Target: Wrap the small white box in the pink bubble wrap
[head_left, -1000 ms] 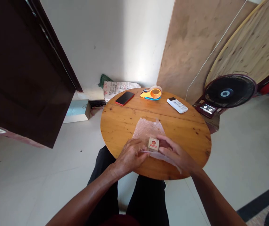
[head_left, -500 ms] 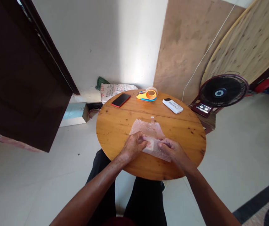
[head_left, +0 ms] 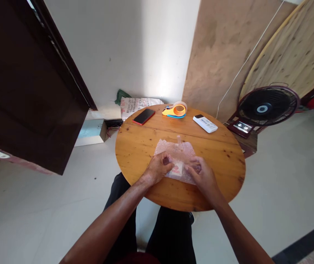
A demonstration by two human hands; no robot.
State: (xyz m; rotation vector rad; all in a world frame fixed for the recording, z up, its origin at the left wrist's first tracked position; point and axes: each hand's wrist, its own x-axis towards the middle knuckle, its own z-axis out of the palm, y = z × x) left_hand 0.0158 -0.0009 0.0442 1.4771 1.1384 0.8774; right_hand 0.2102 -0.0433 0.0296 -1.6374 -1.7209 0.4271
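A small white box [head_left: 177,169] with red print lies on a sheet of pinkish bubble wrap [head_left: 164,146], near its front edge. My left hand [head_left: 160,168] is at the box's left side, fingers curled and thumb tip against it. At the right side is my right hand [head_left: 203,175], its thumb and fingers bent around the box's edge. The two hands hold the box between them. A short piece of clear tape [head_left: 179,138] sticks out at the wrap's far edge.
On the round wooden table [head_left: 135,154] lie a red-edged phone [head_left: 144,116], an orange tape dispenser [head_left: 170,111] and a white handheld device [head_left: 205,123]. A fan [head_left: 264,108] stands at the right, beyond the table. A printed sack [head_left: 137,104] lies behind it.
The bubble wrap that lay over the box has dropped back, and the box's printed top is uncovered. My fingers have gone from the wrap's edge to the box's sides.
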